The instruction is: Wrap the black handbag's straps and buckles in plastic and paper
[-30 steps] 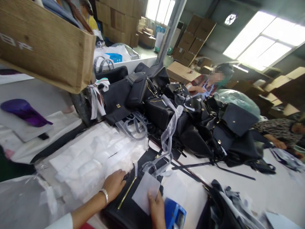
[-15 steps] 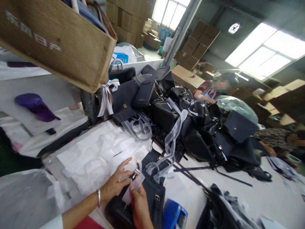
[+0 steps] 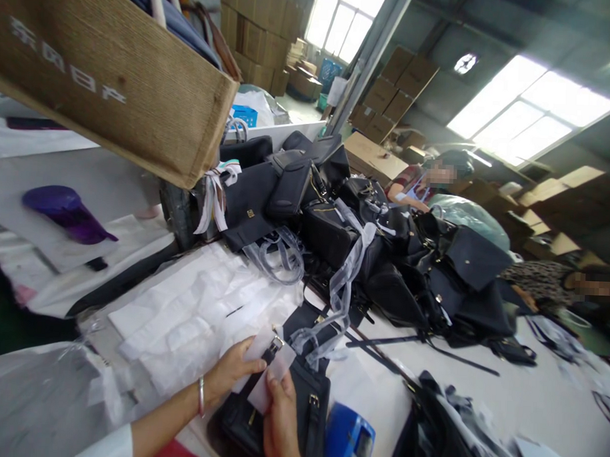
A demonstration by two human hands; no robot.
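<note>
A black handbag (image 3: 299,401) lies on the table in front of me, with a strap end and gold buckle (image 3: 275,346) near its top. My left hand (image 3: 233,369) pinches a small white sheet of paper (image 3: 272,374) wrapped round that strap end. My right hand (image 3: 278,421) presses the same sheet from below, thumb on the paper. A silver bangle sits on my left wrist.
A big heap of black handbags (image 3: 384,258) fills the middle of the table. A stack of white sheets (image 3: 192,311) lies to the left, a blue tape dispenser (image 3: 347,440) to the right. A cardboard box (image 3: 105,75) hangs over the upper left. Other people sit at the far side.
One second ago the white sheet lay flat on the bag under my right hand. Now both hands have folded it round the strap's buckle end. The camera shifted slightly.
</note>
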